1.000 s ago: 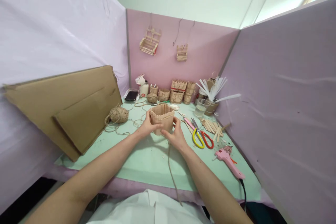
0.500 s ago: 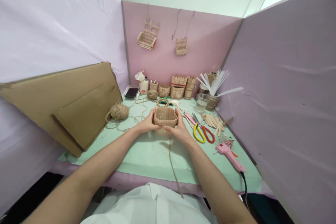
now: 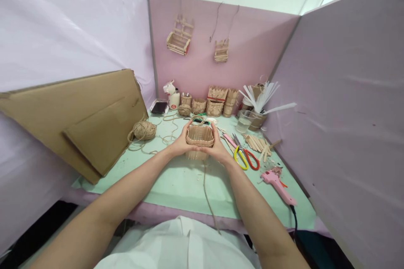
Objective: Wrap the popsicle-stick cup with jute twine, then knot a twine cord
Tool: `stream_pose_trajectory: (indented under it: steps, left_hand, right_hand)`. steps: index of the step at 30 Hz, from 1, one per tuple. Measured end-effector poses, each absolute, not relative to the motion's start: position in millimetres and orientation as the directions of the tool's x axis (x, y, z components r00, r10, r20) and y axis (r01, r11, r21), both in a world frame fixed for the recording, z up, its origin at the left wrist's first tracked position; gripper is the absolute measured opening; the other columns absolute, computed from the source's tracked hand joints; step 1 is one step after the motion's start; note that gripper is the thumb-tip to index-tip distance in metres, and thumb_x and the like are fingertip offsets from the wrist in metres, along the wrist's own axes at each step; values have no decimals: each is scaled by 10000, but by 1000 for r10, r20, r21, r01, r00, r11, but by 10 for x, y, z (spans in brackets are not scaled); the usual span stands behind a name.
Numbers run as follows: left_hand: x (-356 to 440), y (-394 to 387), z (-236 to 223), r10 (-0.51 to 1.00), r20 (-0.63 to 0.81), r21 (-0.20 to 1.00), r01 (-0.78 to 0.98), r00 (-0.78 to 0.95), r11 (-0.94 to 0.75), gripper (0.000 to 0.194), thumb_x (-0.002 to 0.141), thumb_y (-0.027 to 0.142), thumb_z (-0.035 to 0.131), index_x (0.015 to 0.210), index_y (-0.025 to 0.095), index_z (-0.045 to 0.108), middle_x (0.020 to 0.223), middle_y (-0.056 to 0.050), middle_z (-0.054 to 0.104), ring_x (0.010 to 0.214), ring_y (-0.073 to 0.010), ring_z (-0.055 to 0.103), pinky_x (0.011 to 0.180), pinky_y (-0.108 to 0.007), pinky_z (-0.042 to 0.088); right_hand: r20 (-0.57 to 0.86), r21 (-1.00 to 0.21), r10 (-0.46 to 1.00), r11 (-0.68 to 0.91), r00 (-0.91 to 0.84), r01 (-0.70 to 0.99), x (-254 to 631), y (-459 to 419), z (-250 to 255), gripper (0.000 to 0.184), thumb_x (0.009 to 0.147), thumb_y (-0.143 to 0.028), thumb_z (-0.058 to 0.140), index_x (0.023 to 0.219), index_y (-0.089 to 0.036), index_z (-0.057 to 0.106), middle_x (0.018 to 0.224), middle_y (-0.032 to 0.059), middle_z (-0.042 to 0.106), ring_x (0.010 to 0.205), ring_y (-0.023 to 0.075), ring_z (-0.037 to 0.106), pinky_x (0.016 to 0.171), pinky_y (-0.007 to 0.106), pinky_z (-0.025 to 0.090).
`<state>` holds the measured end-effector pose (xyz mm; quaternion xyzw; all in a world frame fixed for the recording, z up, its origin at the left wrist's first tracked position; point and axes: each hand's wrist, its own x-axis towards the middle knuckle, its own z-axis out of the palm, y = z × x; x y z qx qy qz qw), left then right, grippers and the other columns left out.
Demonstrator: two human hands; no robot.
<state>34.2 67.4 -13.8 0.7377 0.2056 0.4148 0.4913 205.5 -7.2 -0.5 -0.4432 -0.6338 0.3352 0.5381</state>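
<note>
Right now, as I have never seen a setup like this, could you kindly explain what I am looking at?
Of course. There is no machine here: a person works with two bare hands. The picture comes from a camera worn on the person's head, looking forward and down, so the arms reach away from you.

The left hand and right hand hold a small basket between them, its open top up. A string trails below it; I cannot tell whether it is attached.

On the green tabletop, a ball of twine and some cardboard are at the left. To the right are scissors, flat sticks and a pink glue gun.
</note>
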Motion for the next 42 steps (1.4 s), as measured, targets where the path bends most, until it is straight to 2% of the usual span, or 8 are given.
stream_pose_trajectory:
  steps: [6,11,15,22,26,33,36,42]
  left_hand:
    - [332,633,-103,732,405,898,-85,548,-432,1119,548,372,811,1434,235,141,1457,-144,229,1346,-301,250,1110,-448,224]
    - [323,611,-67,725,388,907,-96,569,-409,1057,555,370,804,1405,220,193,1420,-146,284,1310,-291,317,1087,-445,276]
    - [316,618,-77,713,400,897,-86,575,-434,1020,579,367,790,1399,212,204,1389,-143,328,1300,-281,334,1091,-436,271]
    - [281,620,-97,717,363,913,-72,596,-402,1182,547,387,805,1445,235,53,1457,-151,224,1345,-294,258,1109,-442,224]
    - [284,610,-98,700,335,931,-105,631,-350,1251,537,416,806,1453,237,-27,1469,-165,217,1348,-313,257,1105,-463,214]
    - [262,620,-67,720,321,931,-64,615,-360,1254,542,457,790,1455,204,-33,1460,-178,237,1350,-319,250,1107,-456,212]
    - [264,611,-84,700,353,913,-66,621,-402,1174,599,441,760,1456,227,-13,1479,-160,203,1357,-304,241,1112,-454,208]
    - [281,594,-159,682,366,910,-88,634,-406,1039,697,425,692,1454,248,2,1487,-140,208,1346,-281,281,1100,-443,241]
  right_hand:
    - [379,-913,924,381,-47,145,2091,-70,-36,1182,594,-468,764,1463,-265,-12,1511,95,174,1365,228,259,1114,399,239]
    - [339,-931,938,345,-67,115,2085,-59,-68,1118,620,-454,748,1464,-269,40,1452,93,328,1321,241,353,1094,438,279]
    - [321,-940,946,324,-42,106,2067,-47,-123,1058,645,-436,734,1460,-291,75,1431,76,370,1316,247,362,1077,476,294]
    - [326,-937,944,330,-48,115,2076,-33,-206,1131,612,-432,762,1464,-269,36,1469,92,297,1334,237,328,1098,448,265]
    - [345,-931,937,350,-60,103,2067,-18,-222,1159,616,-515,735,1465,-231,-2,1481,126,256,1342,245,311,1099,448,258]
    - [370,-912,929,369,-27,181,2218,-66,-208,976,694,-713,519,1458,-284,88,1515,96,163,1394,241,170,1103,473,222]
    - [397,-887,918,387,-12,251,2193,-76,-232,968,701,-715,506,1456,-306,60,1509,86,179,1394,232,163,1112,488,179]
    - [447,-833,894,406,26,375,2093,-36,-324,918,756,-701,440,1460,-235,80,1499,120,177,1397,239,126,1130,469,119]
